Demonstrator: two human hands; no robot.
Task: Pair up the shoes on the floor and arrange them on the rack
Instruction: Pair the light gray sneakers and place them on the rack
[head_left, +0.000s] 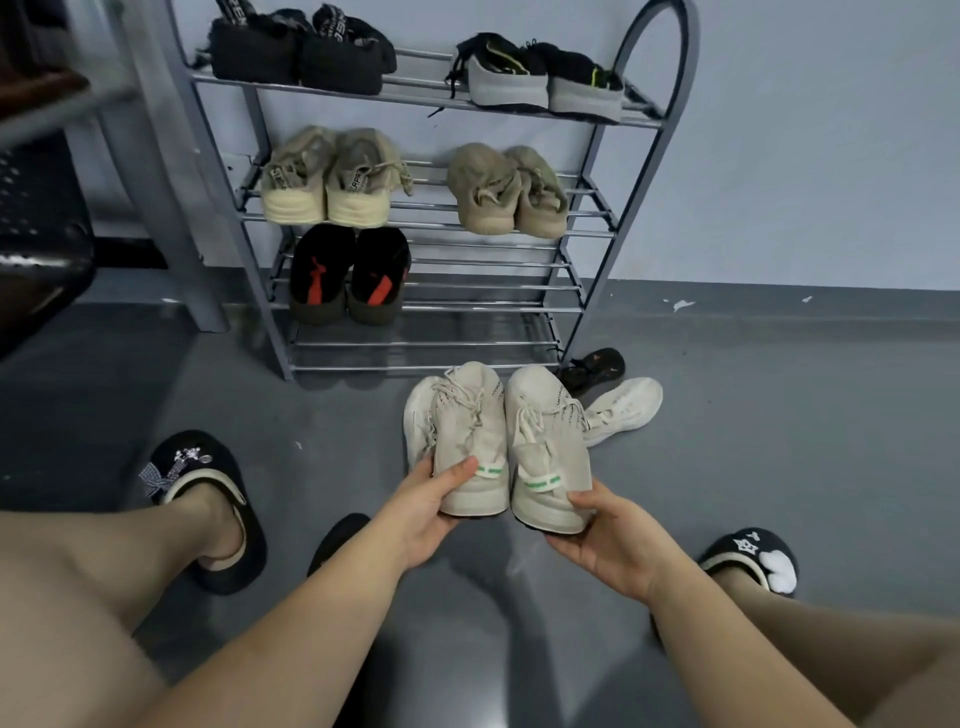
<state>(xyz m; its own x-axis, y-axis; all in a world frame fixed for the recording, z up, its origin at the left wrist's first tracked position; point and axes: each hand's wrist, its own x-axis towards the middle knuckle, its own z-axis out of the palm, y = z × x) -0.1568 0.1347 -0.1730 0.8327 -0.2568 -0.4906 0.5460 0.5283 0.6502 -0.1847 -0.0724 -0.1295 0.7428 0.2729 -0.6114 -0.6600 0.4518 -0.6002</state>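
Two beige sneakers (511, 447) sit side by side, heels gripped by the left hand (423, 512) and right hand (605, 540); keep them level and slide onto the rack (431, 306) at its free right side.

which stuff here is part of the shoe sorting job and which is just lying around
Part of the job:
- beige sneaker pair, one in the left hand, one in the right hand
- white sneaker on the floor
- black sandal on the floor
- shoe rack

Just there:
- slippers on the person's feet
- grey leg left of the rack
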